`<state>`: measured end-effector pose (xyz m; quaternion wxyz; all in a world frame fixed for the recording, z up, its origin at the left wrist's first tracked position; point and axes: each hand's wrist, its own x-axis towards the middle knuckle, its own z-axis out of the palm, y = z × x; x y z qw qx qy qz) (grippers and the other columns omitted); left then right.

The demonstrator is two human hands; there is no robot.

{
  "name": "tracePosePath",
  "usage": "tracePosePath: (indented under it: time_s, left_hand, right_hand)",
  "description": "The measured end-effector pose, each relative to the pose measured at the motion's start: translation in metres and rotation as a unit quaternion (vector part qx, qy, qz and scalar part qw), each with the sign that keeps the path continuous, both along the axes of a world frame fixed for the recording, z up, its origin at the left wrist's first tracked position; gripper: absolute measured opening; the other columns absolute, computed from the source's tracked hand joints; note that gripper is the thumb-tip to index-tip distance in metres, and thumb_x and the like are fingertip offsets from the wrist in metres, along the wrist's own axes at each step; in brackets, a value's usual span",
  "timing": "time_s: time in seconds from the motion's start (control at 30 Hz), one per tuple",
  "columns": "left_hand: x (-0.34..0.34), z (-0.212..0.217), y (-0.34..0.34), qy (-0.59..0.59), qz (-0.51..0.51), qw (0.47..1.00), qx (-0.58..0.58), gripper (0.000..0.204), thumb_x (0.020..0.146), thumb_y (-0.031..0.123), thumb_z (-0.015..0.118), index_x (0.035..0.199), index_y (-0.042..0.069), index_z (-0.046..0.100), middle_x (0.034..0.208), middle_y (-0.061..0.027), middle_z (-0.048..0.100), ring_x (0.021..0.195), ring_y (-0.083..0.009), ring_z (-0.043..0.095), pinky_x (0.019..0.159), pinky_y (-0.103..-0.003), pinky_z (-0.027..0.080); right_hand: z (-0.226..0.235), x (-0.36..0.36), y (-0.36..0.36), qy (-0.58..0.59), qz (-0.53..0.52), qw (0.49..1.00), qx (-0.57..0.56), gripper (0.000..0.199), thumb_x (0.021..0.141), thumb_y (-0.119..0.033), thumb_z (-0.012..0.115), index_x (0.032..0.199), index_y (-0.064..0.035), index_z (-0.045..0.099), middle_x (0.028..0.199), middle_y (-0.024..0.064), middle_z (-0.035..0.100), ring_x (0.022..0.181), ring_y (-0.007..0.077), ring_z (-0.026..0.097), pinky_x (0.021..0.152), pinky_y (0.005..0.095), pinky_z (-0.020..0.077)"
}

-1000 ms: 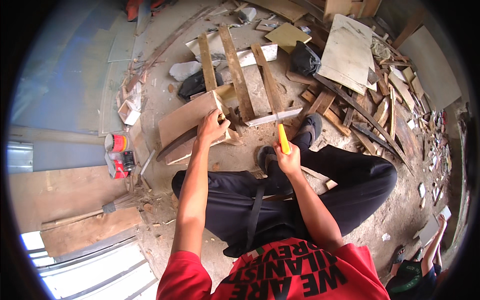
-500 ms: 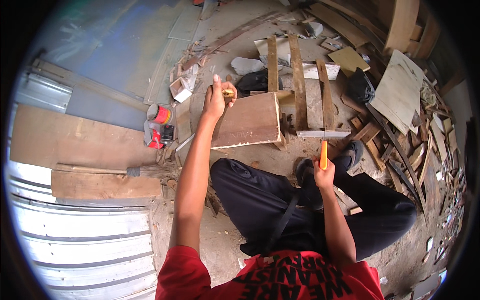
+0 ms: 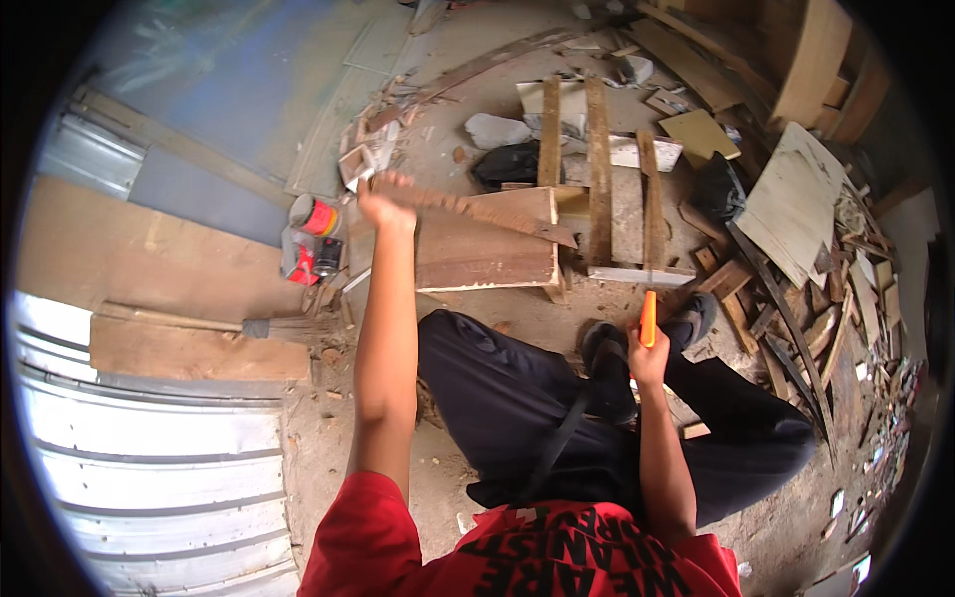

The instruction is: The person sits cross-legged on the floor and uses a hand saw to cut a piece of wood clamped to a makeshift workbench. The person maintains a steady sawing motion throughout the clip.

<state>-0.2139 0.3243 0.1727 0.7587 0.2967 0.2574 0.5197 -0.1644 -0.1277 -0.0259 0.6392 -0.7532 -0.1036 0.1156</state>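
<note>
My left hand, arm stretched forward, grips one end of a long, narrow brown wooden strip. The strip slants to the right above a brown wooden box-like piece, its far end reaching past the box's right side. My right hand is closed round the orange handle of a hand saw, held upright by my feet. Its thin blade is seen edge-on and is hard to make out. Just beyond it lies a frame of wooden slats with a pale board along its near end.
Paint cans stand left of the box. A broom lies over boards and corrugated metal sheets. Scrap wood and a large pale panel are heaped on the right. A black plastic bag sits behind the box.
The wooden strip, earlier seen end-on in my left hand, has swung to lie lengthwise across the box. My left hand has moved left and slightly nearer. My right hand keeps its hold.
</note>
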Motion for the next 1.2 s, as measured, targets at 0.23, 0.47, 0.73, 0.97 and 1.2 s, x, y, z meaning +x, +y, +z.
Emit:
tracePosePath:
  time_s: [0.23,0.47,0.73,0.97,1.2]
  left_hand:
    - [-0.079,-0.179,0.015,0.092,0.095,0.976,-0.173,0.034,0.103,0.032,0.041,0.09,0.005,0.059,0.091,-0.0095,0.063,0.085,-0.0284,0.061,0.088,-0.045,0.048]
    - [-0.094,-0.184,-0.011,0.698,0.063,0.623,0.348,0.034,0.091,0.026,0.062,0.12,0.008,0.062,0.122,-0.0177,0.062,0.122,-0.0374,0.053,0.104,-0.049,0.039]
    - [-0.014,-0.166,-0.114,0.567,-0.041,0.534,0.625,0.049,0.091,0.033,0.061,0.131,0.006,0.055,0.139,-0.0149,0.051,0.133,-0.0343,0.044,0.114,-0.06,0.022]
    - [0.003,-0.199,-0.13,0.583,-0.059,0.524,0.619,0.05,0.097,0.035,0.057,0.142,0.014,0.047,0.141,-0.0096,0.052,0.13,-0.0296,0.047,0.112,-0.053,0.026]
    - [-0.008,-0.204,-0.114,0.561,-0.097,0.543,0.617,0.057,0.095,0.033,0.061,0.143,0.009,0.044,0.146,-0.0137,0.047,0.138,-0.0296,0.04,0.118,-0.051,0.021]
  right_hand:
    - [0.005,-0.002,0.001,0.006,0.007,0.999,-0.052,0.016,0.088,-0.011,0.066,0.082,0.0028,0.062,0.063,0.0093,0.058,0.06,0.0127,0.052,0.06,0.0329,0.0474]
    - [-0.002,-0.005,0.008,-0.024,0.023,0.997,-0.068,0.015,0.089,-0.009,0.066,0.079,0.0011,0.059,0.062,0.0006,0.051,0.06,0.0082,0.044,0.055,0.0286,0.0406]
    - [-0.006,-0.012,0.022,-0.055,0.047,0.997,-0.019,0.029,0.093,-0.014,0.068,0.072,-0.0037,0.051,0.061,-0.0038,0.046,0.059,0.0063,0.04,0.051,0.0286,0.0357]
    - [-0.003,-0.011,0.011,-0.024,0.045,0.997,-0.055,0.035,0.094,-0.016,0.068,0.068,-0.0046,0.047,0.06,-0.0054,0.043,0.059,0.0057,0.037,0.05,0.029,0.0307]
    - [0.001,-0.014,0.017,-0.028,0.068,0.994,-0.085,0.033,0.091,-0.022,0.071,0.072,-0.0015,0.055,0.06,0.001,0.052,0.059,0.0086,0.043,0.054,0.0308,0.0399]
